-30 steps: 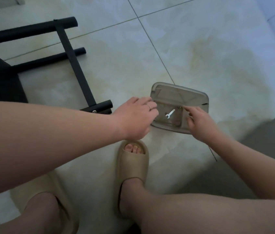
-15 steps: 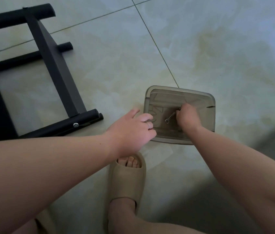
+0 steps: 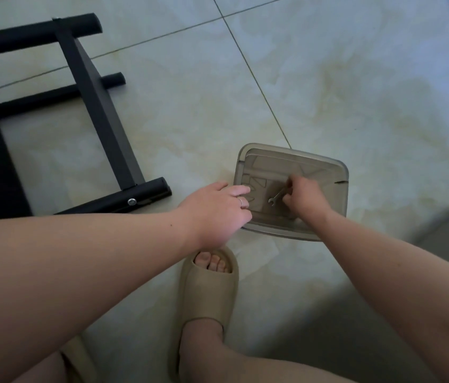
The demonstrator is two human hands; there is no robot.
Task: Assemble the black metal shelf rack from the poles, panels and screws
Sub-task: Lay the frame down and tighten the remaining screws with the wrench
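Small silver open-end spanner (image 3: 275,198): in translucent grey plastic tub (image 3: 295,154), floor, handle pinched by right grip (image 3: 302,199). At tub's near rim: left grip (image 3: 218,214), hold unclear. Part-built black metal shelf rack (image 3: 99,111): lying left of tub. Rec: steady tub, lift spanner straight up w/ firm pinch

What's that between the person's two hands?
A small wrench inside the clear box, its handle pinched by the right hand; the left hand is at the box's rim. Head view.
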